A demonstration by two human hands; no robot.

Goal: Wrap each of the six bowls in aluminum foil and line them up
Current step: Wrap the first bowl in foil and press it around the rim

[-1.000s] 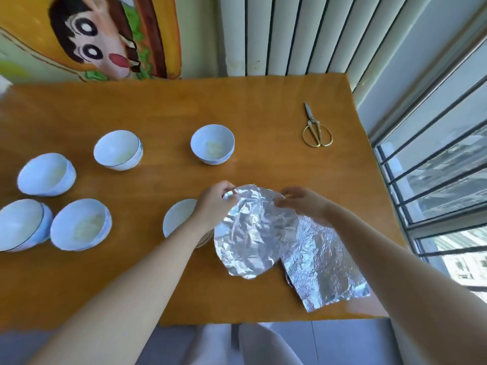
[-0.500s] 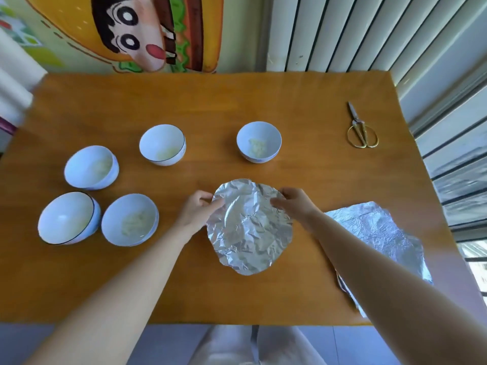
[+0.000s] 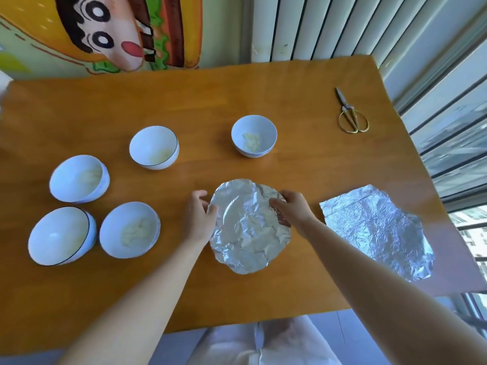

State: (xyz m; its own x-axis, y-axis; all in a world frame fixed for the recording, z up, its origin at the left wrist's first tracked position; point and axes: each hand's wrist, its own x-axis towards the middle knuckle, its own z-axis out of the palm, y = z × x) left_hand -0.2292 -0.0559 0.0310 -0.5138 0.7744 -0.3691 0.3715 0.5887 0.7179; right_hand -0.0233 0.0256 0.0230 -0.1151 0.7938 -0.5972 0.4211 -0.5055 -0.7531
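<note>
We see left hand (image 3: 199, 217) and right hand (image 3: 292, 209) curled round the crinkled, round silver-foil-covered bowl (image 3: 247, 233), apparently gripping its rim on the smooth wooden desk (image 3: 290, 127).

Bright daylight comes from the window (image 3: 453, 143) on the right. The wooden table (image 3: 184, 101) has a soft sheen at its far side. The foil-covered bowl (image 3: 250, 233) and the loose foil sheets (image 3: 376, 227) give pale glare. Shadows are weak and soft. The wide lens bends the table edges, and the corners look a little blurred.
</note>
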